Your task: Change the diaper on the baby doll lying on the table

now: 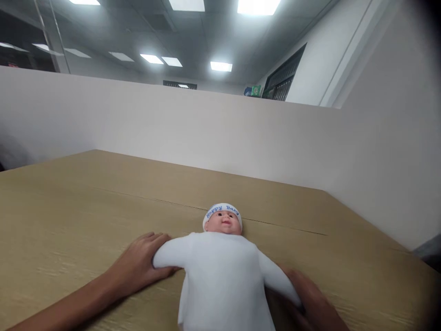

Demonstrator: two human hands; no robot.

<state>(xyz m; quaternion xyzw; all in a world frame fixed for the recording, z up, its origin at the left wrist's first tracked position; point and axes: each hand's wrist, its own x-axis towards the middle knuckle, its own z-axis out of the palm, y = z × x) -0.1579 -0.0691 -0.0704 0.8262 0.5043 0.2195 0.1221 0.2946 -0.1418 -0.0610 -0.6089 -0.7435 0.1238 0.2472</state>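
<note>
Seen from the head camera, a baby doll [225, 224] in a white gown [223, 280] lies face up on a wooden table [86, 207] at six o'clock, its head toward twelve and the gown running out of view at the bottom edge. A white cap [220, 207] with blue lettering, the first word reading "Happy", frames the doll's head.

At seven o'clock, a person's left hand [146, 257] closes around the end of one sleeve [174, 252], fingers over the top and thumb beneath. At five o'clock, the right hand [312, 294], blurred, wraps the end of the opposite sleeve [280, 276], its fingers partly hidden; how firmly either hand grips, one cannot tell. The sleeves spread to either side, toward eight and four o'clock from the doll's chest.

Beyond the table's far edge, a low white wall [206, 133] crosses the scene at twelve o'clock. Above it, square ceiling lights [221, 66] glow, and a dark barred window [284, 76] sits between one and two o'clock.
</note>
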